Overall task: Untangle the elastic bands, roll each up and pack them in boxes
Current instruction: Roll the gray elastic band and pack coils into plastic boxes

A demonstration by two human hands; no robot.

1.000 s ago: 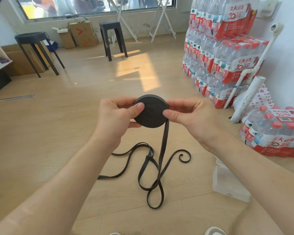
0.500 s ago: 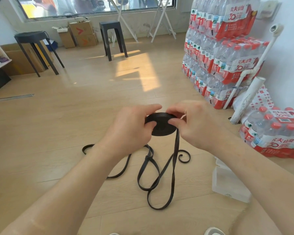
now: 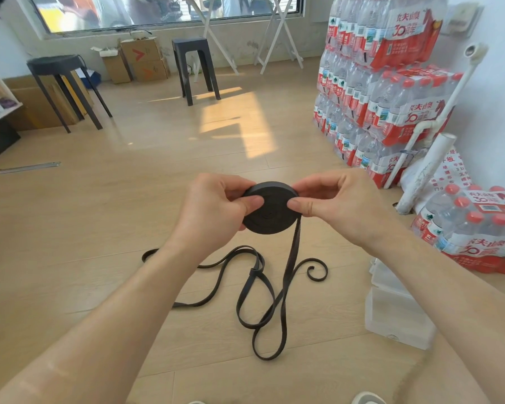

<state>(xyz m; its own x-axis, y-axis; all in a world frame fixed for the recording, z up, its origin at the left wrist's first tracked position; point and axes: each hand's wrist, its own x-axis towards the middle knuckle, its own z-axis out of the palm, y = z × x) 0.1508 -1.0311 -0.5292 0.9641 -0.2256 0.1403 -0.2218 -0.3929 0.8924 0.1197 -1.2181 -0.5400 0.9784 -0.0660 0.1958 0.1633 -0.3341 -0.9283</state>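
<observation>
Head camera view, looking down past two bare forearms at a pale wooden floor. Far beyond the left hand (image 3: 213, 211) stand two dark stools (image 3: 56, 86) and some cardboard boxes (image 3: 142, 58) below a window. The left hand is closed in a pinch, thumb on the near face and fingers curled behind, gripping the left edge of a tightly wound roll of black elastic band (image 3: 270, 208). The roll is a flat disc held upright in the air between both hands, its face turned toward the camera. The right hand (image 3: 336, 205) is closed in a matching pinch on the roll's right edge, thumb in front. From the roll's lower right edge, just under the right thumb, the loose tail of the band (image 3: 263, 295) hangs straight down to the floor, where it lies in crossing loops below and between the hands, ending in a small curl. Below the right forearm, a clear plastic box (image 3: 397, 316) sits on the floor, well apart from the roll. Beyond the right hand, shrink-wrapped packs of water bottles (image 3: 385, 83) are stacked against a white wall.
</observation>
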